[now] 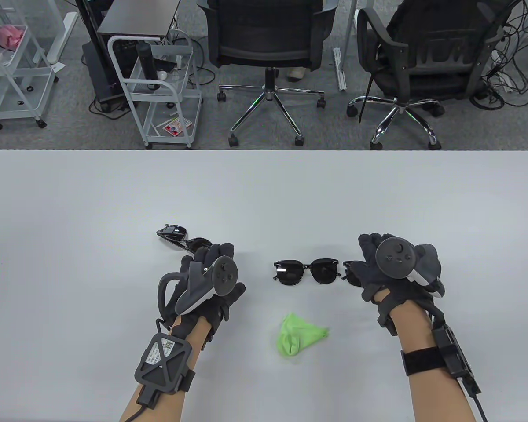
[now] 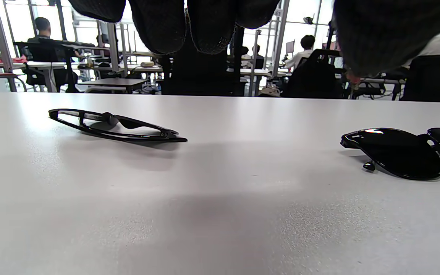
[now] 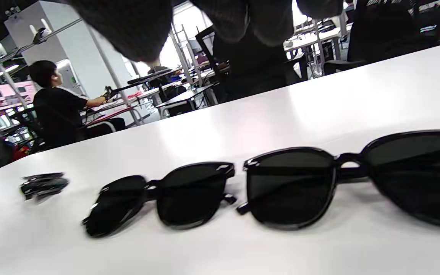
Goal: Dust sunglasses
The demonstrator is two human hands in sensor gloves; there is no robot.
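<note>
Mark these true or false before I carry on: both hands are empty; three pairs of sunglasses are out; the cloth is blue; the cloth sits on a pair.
1. Neither the left hand nor the right hand holds anything: true.
2. Three black plastic sunglasses lie on the white table: true, left pair, middle pair, right pair.
3. The crumpled cloth is blue: false, it is green.
4. The cloth lies on a pair: false, it lies apart, nearer the person.
</note>
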